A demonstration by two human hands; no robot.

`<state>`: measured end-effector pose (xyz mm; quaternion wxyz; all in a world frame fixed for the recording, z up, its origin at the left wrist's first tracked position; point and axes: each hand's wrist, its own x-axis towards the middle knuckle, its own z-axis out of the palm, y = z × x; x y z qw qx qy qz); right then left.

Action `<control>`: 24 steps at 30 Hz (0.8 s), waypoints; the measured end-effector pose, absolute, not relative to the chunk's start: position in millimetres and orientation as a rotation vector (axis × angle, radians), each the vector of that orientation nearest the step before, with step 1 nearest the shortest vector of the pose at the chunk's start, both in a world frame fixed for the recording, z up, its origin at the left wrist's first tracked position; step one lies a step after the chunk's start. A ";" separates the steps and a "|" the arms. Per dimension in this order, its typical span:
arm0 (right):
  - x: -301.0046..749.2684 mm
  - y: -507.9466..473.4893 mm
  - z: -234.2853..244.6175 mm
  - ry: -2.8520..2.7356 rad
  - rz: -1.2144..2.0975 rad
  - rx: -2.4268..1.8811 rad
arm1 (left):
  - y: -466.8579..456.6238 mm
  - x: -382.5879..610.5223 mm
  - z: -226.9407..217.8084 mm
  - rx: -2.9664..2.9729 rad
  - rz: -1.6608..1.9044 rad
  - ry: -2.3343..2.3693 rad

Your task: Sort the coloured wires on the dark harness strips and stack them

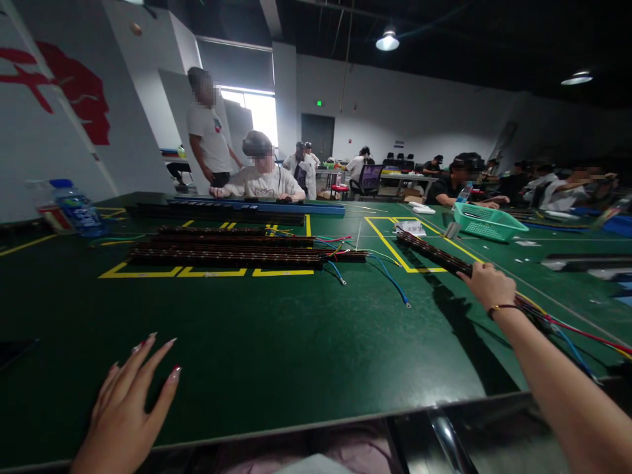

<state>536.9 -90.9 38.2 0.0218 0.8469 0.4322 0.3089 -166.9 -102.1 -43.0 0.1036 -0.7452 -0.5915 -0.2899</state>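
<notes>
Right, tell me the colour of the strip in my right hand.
Dark brown, nearly black: the strip in the right hand; head view.

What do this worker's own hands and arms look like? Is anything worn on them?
No sleeves or gloves show on either arm. The left hand has long, pointed painted nails, mostly pale, with at least one reddish. The right hand is bare, and its wrist carries a thin dark bracelet with a small gold-coloured piece. No rings or watch are visible.

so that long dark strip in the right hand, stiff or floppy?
Probably stiff: the long strip runs straight from the right hand, no visible sag. Its trailing wires look floppy and may drag on the table.
</notes>
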 end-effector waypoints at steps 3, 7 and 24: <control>526.7 -95.9 64.8 1.442 1.161 2.405 | -107.3 -159.2 -34.3 -2.168 -0.891 -1.705; 507.2 -104.7 98.8 1.510 1.322 2.356 | -112.1 -153.3 -28.5 -2.142 -0.961 -1.702; 231.2 -47.8 95.2 2.815 0.984 2.100 | -115.3 -149.4 -27.2 -2.105 -0.984 -1.766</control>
